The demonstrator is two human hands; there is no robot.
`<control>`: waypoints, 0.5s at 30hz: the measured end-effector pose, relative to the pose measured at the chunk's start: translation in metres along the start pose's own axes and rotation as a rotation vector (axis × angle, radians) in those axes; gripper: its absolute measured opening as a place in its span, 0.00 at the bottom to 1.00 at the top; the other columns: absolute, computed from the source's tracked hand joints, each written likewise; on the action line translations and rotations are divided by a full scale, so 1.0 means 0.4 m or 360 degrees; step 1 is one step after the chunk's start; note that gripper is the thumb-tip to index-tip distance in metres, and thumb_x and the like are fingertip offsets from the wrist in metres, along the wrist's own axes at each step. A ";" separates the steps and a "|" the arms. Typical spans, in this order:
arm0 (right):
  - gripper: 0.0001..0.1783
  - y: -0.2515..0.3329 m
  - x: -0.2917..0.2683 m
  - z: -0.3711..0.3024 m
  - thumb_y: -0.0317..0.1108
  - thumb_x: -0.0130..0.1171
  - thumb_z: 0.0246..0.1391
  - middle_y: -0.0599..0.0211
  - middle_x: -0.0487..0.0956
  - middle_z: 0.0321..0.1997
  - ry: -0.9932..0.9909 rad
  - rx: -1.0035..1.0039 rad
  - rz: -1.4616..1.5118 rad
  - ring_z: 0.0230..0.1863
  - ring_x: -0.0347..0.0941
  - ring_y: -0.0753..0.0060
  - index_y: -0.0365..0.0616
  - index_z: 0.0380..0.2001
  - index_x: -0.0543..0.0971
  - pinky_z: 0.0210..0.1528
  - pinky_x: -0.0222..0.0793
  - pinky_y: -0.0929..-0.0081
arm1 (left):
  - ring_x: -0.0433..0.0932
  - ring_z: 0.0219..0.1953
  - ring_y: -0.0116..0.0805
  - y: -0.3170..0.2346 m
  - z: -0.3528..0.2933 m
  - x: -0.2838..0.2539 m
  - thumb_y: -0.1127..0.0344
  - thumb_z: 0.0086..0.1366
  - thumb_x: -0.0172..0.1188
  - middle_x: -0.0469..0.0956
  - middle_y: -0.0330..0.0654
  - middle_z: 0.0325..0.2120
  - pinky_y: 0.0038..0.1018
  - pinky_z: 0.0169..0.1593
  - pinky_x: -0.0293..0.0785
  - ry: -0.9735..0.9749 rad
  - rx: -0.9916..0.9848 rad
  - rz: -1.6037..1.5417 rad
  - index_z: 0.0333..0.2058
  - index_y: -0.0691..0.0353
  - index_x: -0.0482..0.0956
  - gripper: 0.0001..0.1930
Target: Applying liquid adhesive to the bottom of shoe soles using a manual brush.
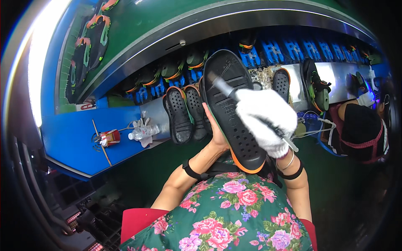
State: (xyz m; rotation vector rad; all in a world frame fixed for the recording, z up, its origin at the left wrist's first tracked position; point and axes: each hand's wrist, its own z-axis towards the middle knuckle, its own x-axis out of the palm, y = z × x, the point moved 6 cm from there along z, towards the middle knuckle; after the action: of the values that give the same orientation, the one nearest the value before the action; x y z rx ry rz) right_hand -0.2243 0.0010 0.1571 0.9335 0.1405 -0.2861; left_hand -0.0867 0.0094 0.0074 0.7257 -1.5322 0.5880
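Observation:
My left hand (217, 134), bare, grips the near-left edge of a black shoe sole (234, 125) with an orange rim at its heel. The sole is held tilted in front of my apron, its hollow, perforated side facing up. In a white knitted glove, my right hand (268, 119) is closed round a brush (226, 88) with a pale metal ferrule. Its tip is smeared by motion over the toe half of the sole, and I cannot tell whether it touches. Just left of the sole, two more black soles (179, 113) lie side by side on the metal bench.
A blue ledge (79, 129) at left carries a clear bottle (144, 131) and a small red box (109, 138). Beyond the bench runs a row of blue racks (272, 52) under a curved green conveyor (188, 19). A strapped sandal (316, 85) stands right, near a co-worker (362, 121).

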 end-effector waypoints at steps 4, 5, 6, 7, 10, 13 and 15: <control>0.16 0.033 0.013 0.015 0.21 0.69 0.49 0.58 0.88 0.48 -0.0005 -0.0180 -0.0471 0.47 0.85 0.56 0.42 0.43 0.88 0.50 0.78 0.64 | 0.70 0.67 0.45 -0.017 0.025 0.000 0.12 0.62 0.26 0.69 0.43 0.68 0.46 0.73 0.61 0.0116 0.0104 -0.0029 0.73 0.54 0.62 0.58; 0.17 0.049 0.034 0.014 0.21 0.68 0.49 0.59 0.87 0.48 0.0086 -0.0291 -0.0577 0.47 0.85 0.55 0.42 0.44 0.88 0.50 0.78 0.64 | 0.69 0.68 0.45 -0.016 0.036 0.011 0.11 0.61 0.26 0.68 0.43 0.69 0.46 0.74 0.60 0.0176 0.0055 0.0031 0.73 0.54 0.61 0.58; 0.19 0.031 0.044 -0.010 0.22 0.68 0.48 0.59 0.87 0.50 0.0223 -0.0146 -0.0465 0.48 0.84 0.55 0.43 0.46 0.87 0.50 0.78 0.64 | 0.67 0.70 0.45 -0.019 0.045 0.023 0.12 0.62 0.25 0.67 0.43 0.70 0.46 0.75 0.57 0.0241 -0.0023 0.0184 0.74 0.53 0.59 0.58; 0.20 0.019 0.058 -0.029 0.22 0.67 0.48 0.59 0.87 0.50 0.0171 0.0065 -0.0265 0.49 0.85 0.56 0.44 0.47 0.87 0.50 0.78 0.64 | 0.64 0.71 0.46 -0.041 0.023 -0.017 0.12 0.62 0.25 0.65 0.43 0.71 0.46 0.76 0.55 -0.0398 0.0021 0.1272 0.75 0.51 0.56 0.57; 0.20 0.014 0.040 -0.016 0.22 0.68 0.47 0.59 0.87 0.50 0.0158 0.0039 -0.0236 0.49 0.85 0.55 0.44 0.47 0.87 0.50 0.78 0.64 | 0.68 0.68 0.44 -0.071 0.033 -0.037 0.14 0.64 0.27 0.68 0.44 0.67 0.45 0.73 0.61 -0.0473 0.0302 0.0853 0.72 0.53 0.59 0.55; 0.21 0.008 0.016 -0.013 0.23 0.68 0.47 0.59 0.87 0.50 0.0154 -0.0014 -0.0217 0.49 0.85 0.55 0.45 0.48 0.88 0.50 0.78 0.64 | 0.75 0.63 0.43 -0.081 0.031 -0.049 0.18 0.68 0.34 0.76 0.46 0.61 0.41 0.69 0.69 -0.0619 0.0524 0.0806 0.67 0.59 0.68 0.50; 0.21 0.016 0.052 -0.029 0.23 0.69 0.47 0.59 0.87 0.50 0.0216 -0.0064 -0.0263 0.48 0.85 0.54 0.44 0.47 0.88 0.50 0.79 0.64 | 0.69 0.68 0.44 -0.092 0.019 -0.100 0.18 0.68 0.27 0.64 0.45 0.71 0.48 0.75 0.58 -0.0132 0.0081 0.1042 0.77 0.49 0.51 0.51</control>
State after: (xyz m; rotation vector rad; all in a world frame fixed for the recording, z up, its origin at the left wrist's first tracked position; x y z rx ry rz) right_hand -0.2025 0.0102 0.1501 0.9028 0.3483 -0.3712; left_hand -0.0635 -0.0166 -0.0351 0.2706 -1.8403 1.0926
